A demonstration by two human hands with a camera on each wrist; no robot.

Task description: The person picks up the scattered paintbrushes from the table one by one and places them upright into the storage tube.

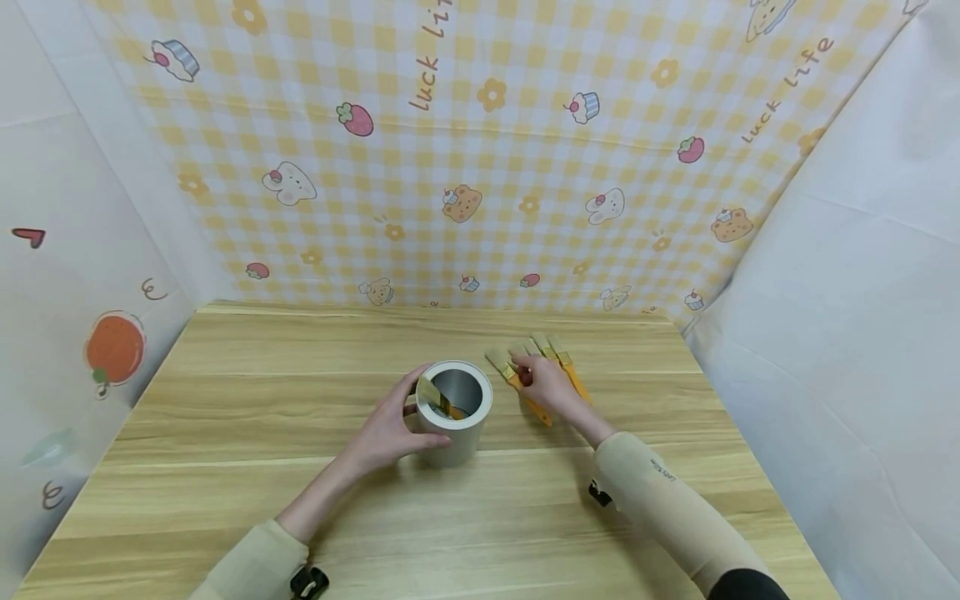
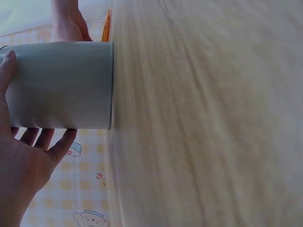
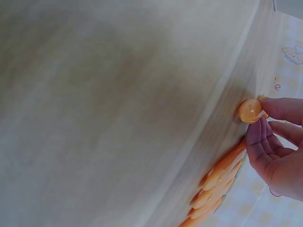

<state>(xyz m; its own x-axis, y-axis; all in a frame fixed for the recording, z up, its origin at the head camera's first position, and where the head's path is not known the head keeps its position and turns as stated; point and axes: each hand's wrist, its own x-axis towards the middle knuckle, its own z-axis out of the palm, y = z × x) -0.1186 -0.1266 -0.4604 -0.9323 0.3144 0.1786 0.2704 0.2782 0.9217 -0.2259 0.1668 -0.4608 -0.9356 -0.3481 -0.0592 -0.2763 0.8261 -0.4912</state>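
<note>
Loading brushes into the cup (image 1: 453,412) at mid-surface: left hand (image 1: 386,429) curls around its wall; right hand (image 1: 543,383) pinches one brush (image 1: 517,382) from the row (image 1: 558,367) beside it. Next, lift and drop it handle-first alongside the brush inside (image 1: 438,400).

Bright even light, soft shadows, blurred wrist views.

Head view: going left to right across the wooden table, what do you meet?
Left hand → grey metal cup with one brush inside → right hand → row of orange-handled brushes.
</note>
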